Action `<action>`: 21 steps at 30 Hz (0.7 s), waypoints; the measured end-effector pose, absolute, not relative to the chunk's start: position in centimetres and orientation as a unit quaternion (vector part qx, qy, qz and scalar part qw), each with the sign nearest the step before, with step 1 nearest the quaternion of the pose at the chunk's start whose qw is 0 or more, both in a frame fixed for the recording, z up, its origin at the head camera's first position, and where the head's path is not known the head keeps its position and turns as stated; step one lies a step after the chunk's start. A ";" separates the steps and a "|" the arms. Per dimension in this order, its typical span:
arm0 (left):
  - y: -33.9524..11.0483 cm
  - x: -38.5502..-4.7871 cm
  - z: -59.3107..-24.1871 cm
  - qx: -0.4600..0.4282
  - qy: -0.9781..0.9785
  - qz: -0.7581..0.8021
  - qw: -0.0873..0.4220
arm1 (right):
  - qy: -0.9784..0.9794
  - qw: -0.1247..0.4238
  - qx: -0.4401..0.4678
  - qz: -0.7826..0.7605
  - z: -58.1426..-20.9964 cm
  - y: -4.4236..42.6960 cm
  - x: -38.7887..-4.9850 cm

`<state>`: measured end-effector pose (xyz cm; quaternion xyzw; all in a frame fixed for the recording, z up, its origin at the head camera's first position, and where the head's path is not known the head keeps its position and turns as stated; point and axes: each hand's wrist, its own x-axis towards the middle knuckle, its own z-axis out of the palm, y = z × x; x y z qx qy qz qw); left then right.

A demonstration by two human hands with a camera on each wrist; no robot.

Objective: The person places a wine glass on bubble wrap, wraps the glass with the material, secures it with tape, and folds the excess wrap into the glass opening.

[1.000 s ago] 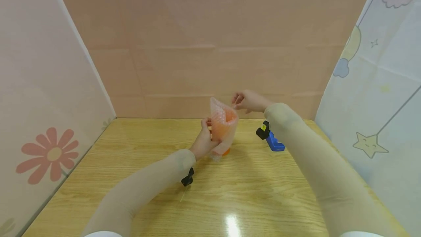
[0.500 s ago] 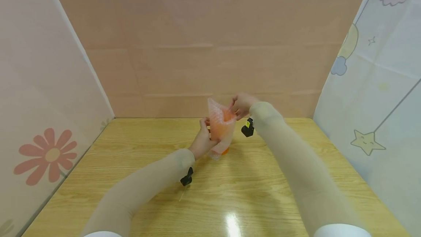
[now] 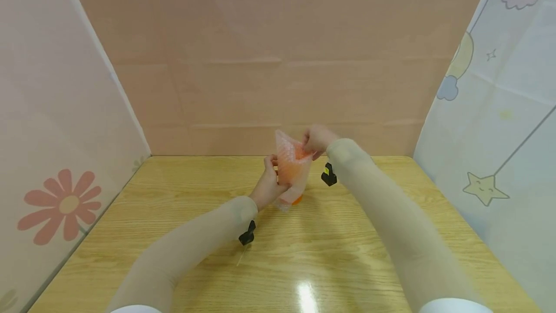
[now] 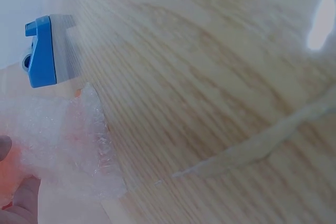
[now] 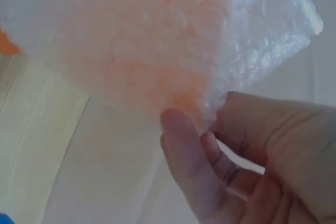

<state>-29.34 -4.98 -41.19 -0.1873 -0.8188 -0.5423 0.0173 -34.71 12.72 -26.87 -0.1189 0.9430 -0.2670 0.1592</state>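
My left hand (image 3: 268,186) grips an orange object rolled in clear bubble wrap (image 3: 290,170), held upright over the table. Orange shows inside the open top of the roll and at its foot, where an orange base (image 3: 298,200) peeks out. What the object is, the wrap hides. At the top right rim, my right hand (image 3: 319,140) pinches the edge of the wrap. The right wrist view has the thumb (image 5: 181,129) on the outer face of the bubble wrap (image 5: 157,40), with other fingers behind its edge. Fingers of the left hand (image 4: 21,198) partly show at the roll's side.
A blue tape dispenser (image 4: 43,53) stands on the wooden table (image 3: 208,264); in the head view my right arm hides it. Behind the table rises a pinkish backdrop (image 3: 243,62), with patterned sheets on both sides. A thin pale strip (image 4: 252,148) trails below the left wrist.
My right hand has come left and slightly down from beside the roll to its top rim, the arm now covering the tape dispenser. My left hand has stayed nearly still.
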 end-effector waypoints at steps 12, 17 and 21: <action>-4.9 -29.3 -41.3 -0.188 -0.817 -0.545 0.021 | 0.917 0.160 -0.340 -0.132 -24.0 13.6 -33.0; -4.9 -29.2 -41.3 -0.191 -0.817 -0.543 0.027 | 0.902 0.217 -0.354 -0.119 -23.9 13.7 -32.4; -4.8 -29.1 -41.2 -0.200 -0.816 -0.542 0.030 | 0.903 0.202 -0.369 -0.093 -24.6 13.6 -32.2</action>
